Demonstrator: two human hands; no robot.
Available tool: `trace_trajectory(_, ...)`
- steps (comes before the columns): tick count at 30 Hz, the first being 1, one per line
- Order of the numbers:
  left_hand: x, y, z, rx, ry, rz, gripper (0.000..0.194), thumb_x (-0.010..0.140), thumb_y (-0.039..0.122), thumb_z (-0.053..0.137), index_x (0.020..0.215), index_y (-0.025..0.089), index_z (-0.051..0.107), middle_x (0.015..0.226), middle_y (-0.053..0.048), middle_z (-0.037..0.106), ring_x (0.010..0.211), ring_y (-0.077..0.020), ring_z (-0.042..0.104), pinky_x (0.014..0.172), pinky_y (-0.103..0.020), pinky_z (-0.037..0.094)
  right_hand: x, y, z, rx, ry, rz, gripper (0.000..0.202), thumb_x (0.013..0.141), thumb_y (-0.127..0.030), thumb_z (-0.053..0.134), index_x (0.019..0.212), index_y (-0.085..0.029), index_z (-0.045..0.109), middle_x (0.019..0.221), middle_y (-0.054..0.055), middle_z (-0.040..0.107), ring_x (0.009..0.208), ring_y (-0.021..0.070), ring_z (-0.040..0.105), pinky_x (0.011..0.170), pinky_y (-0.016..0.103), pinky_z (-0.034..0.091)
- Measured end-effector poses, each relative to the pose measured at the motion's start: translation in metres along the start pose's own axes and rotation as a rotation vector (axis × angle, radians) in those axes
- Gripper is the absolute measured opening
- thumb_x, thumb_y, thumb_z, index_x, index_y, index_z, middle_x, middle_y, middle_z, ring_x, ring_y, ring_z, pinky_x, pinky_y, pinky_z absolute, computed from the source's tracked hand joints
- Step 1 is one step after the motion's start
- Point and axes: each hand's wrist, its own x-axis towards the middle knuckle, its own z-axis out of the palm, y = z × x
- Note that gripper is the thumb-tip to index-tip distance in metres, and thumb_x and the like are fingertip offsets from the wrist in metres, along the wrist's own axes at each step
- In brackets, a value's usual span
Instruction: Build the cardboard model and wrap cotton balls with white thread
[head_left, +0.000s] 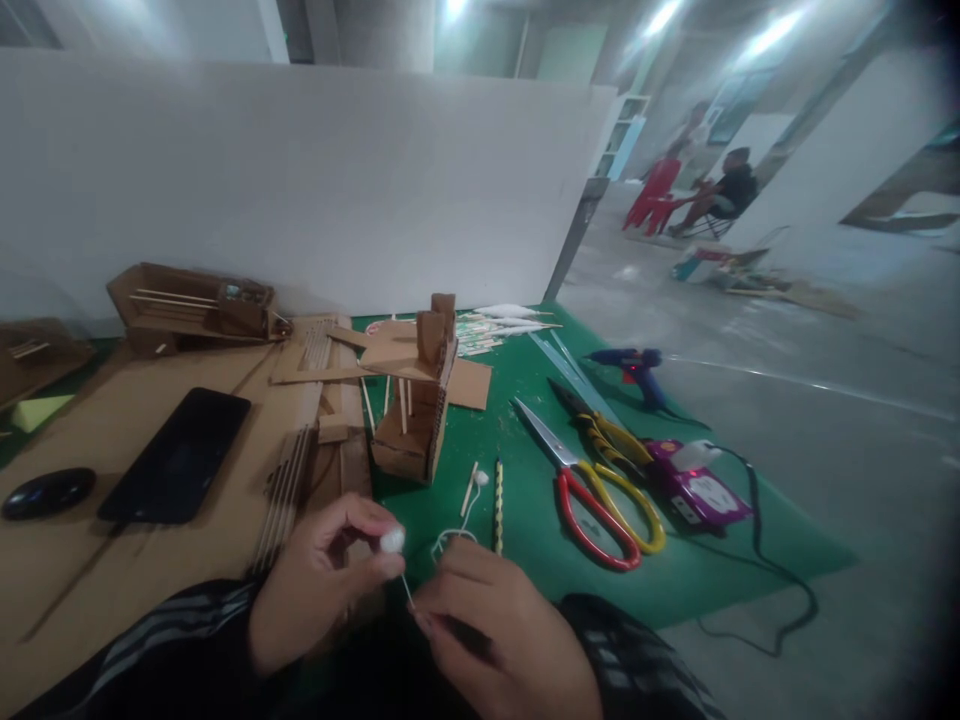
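My left hand [330, 570] pinches a small white ball [391, 540] between thumb and fingertips. From the ball a thin white string [407, 590] runs down to the closed fingertips of my right hand [502, 630]. Beyond my right hand, more white cord [469, 512] curls on the green mat, ending at a small white lump [481, 479] beside a short wooden stick [469, 488]. A patterned pencil [499, 505] lies just to the right. A brown cardboard structure with sticks [409, 445] stands past my hands.
Red-and-yellow scissors [592, 500], pliers [607, 430], a blue glue gun [634, 372] and a purple power strip [697, 485] lie at right. A phone [180, 455], a mouse [49, 493] and cardboard [67, 575] are at left. A seated person [731, 187] is far back.
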Motion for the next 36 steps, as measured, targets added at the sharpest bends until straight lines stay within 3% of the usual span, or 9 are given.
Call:
trace_trajectory(8,-0.002,-0.001,-0.002,0.073,-0.255,-0.103,0.015,0.074,0.02,0.08,0.081,0.019,0.066,0.084,-0.001,0.069,0.078,-0.0139,0.061,0.073,-0.025,0.046,-0.001,0.003,-0.017,-0.058,0.0,-0.085,0.014,0.087,-0.008,0.052,0.087,-0.013,0.065,0.079,0.007,0.062,0.075,0.0162,0.052,0.065,0.027,0.04)
trace_trajectory(12,-0.005,0.003,0.002,-0.012,-0.303,-0.126,0.014,0.074,0.018,0.079,0.082,0.019,0.067,0.082,-0.001,0.07,0.076,-0.0133,0.063,0.072,-0.023,0.048,0.004,0.007,-0.019,-0.057,0.064,-0.108,0.014,0.09,-0.01,0.053,0.092,-0.013,0.067,0.08,0.008,0.062,0.076,0.0164,0.053,0.066,0.027,0.042)
trace_trajectory(18,-0.007,0.007,0.005,-0.06,-0.229,0.057,0.019,0.068,0.011,0.084,0.08,0.022,0.074,0.084,-0.001,0.071,0.076,-0.0132,0.065,0.07,-0.021,0.049,0.012,0.011,-0.011,0.018,0.189,-0.011,0.014,0.092,-0.014,0.057,0.094,-0.015,0.07,0.08,0.006,0.061,0.078,0.0159,0.057,0.069,0.026,0.046)
trace_trajectory(24,-0.013,0.004,0.007,-0.055,-0.115,0.104,0.017,0.073,0.013,0.08,0.085,0.025,0.073,0.082,0.0,0.068,0.076,-0.0138,0.063,0.07,-0.022,0.05,0.015,0.015,0.0,0.118,0.213,0.069,0.016,0.091,-0.015,0.057,0.092,-0.018,0.072,0.079,0.005,0.064,0.078,0.0161,0.059,0.07,0.027,0.047)
trace_trajectory(29,-0.014,0.006,0.005,0.177,-0.091,0.121,0.038,0.076,0.016,0.078,0.109,0.033,0.072,0.088,0.0,0.069,0.085,-0.0155,0.064,0.08,-0.024,0.049,0.017,0.016,0.003,0.126,0.205,0.068,0.019,0.092,-0.015,0.054,0.09,-0.019,0.073,0.079,0.005,0.065,0.078,0.0166,0.057,0.069,0.027,0.045)
trace_trajectory(32,-0.01,0.009,0.003,0.305,-0.128,0.228,0.03,0.078,0.018,0.076,0.104,0.034,0.075,0.084,0.0,0.069,0.08,-0.0146,0.064,0.076,-0.023,0.049,0.018,0.017,0.004,0.109,0.19,0.087,0.02,0.091,-0.015,0.054,0.089,-0.018,0.073,0.077,0.005,0.062,0.076,0.0164,0.056,0.067,0.027,0.044)
trace_trajectory(36,-0.005,0.01,0.002,0.346,-0.07,0.314,0.023,0.077,0.022,0.078,0.097,0.033,0.078,0.087,-0.001,0.069,0.083,-0.0159,0.064,0.075,-0.023,0.051,0.017,0.019,0.01,0.112,0.155,0.107,0.019,0.091,-0.016,0.055,0.084,-0.018,0.072,0.074,0.003,0.057,0.073,0.0155,0.054,0.064,0.026,0.042)
